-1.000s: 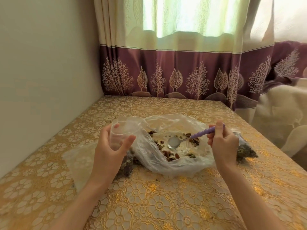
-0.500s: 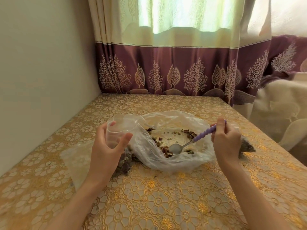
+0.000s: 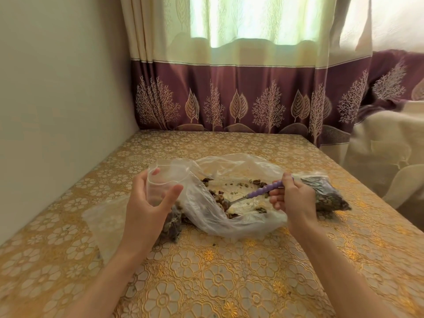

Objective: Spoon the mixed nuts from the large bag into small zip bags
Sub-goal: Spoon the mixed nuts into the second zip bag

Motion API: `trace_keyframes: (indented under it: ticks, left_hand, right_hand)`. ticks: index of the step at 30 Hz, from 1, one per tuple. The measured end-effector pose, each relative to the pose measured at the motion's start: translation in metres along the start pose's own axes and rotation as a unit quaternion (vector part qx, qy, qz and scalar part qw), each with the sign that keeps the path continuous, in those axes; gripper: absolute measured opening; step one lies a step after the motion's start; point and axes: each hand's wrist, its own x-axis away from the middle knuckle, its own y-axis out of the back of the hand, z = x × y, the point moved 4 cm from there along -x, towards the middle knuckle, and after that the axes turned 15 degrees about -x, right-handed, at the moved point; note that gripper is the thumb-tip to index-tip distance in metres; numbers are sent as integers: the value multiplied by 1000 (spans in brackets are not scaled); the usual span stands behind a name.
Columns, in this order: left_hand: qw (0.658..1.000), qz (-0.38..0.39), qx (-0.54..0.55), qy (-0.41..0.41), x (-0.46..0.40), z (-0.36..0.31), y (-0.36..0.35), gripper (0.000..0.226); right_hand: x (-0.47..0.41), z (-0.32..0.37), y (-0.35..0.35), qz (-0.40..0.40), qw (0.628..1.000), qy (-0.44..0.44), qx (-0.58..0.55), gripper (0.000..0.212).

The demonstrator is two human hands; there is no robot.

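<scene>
A large clear bag lies open mid-table with mixed nuts scattered inside. My left hand holds a small zip bag upright and open at the large bag's left edge; some nuts show in its bottom. My right hand grips the purple handle of a spoon. Its metal bowl is down among the nuts near the bag's front. A filled small zip bag lies behind my right hand.
The table carries a gold floral cloth. A flat empty clear bag lies under my left wrist. A wall runs along the left, a purple-banded curtain hangs at the back, and cream fabric sits off the right edge.
The spoon's bowl has moved down and toward me, from the middle of the large bag into the nut pile at its front. My left hand keeps the small bag in place.
</scene>
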Motion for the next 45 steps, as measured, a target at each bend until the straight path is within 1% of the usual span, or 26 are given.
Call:
trace_keyframes:
  ticks: [2,6,12,16,18,23,25,28,32,35,38,43,45]
  left_hand:
    - [1000,-1,2,2,0,0,0,66]
    - [1000,-2,0,0,-1,0,-1,62]
    - [1000,5,-1,-6,0,0,-1,69]
    - [1000,6,4,2,0,1,-2,58]
    - [1000,7,5,1,0,0,-2,57]
    - [1000,4,3,1,-1,-2,-2,64]
    - [1000,4,4,5,-1,-2,-1,73]
    - [1000,1,10,10,-1,-1,0,79]
    - [999,8,30,9,-2,-1,-1,86]
    - [999,1,31,11,-2,-1,-1,87]
    - [1000,-1,16,8,-3,-1,-1,87]
    - [1000,11,4,1,-4,-1,-5,89]
    - [1000,12,-3,2,-4,0,-5,88]
  right_hand:
    - [-1,0,2,-17,999,-17,-21,40]
    - [-3,1,5,-41,997,-35,-51,40]
    - [-5,17,-9,-38,996,-7,-78,40]
    - [-4,40,-31,-21,992,4,-126,43]
    - [-1,52,-44,-2,990,13,-140,45]
    - [12,71,-81,62,988,40,-139,45]
    - [21,74,-93,98,985,66,-124,44]
    - [35,79,-106,146,975,133,-97,40]
    - [53,86,-114,223,942,247,-45,35]
    - [59,87,-115,253,927,274,-36,31]
    - [54,86,-110,234,934,265,-50,32]
    - [23,73,-81,104,975,158,-119,37]
    - [13,65,-67,60,983,135,-112,37]
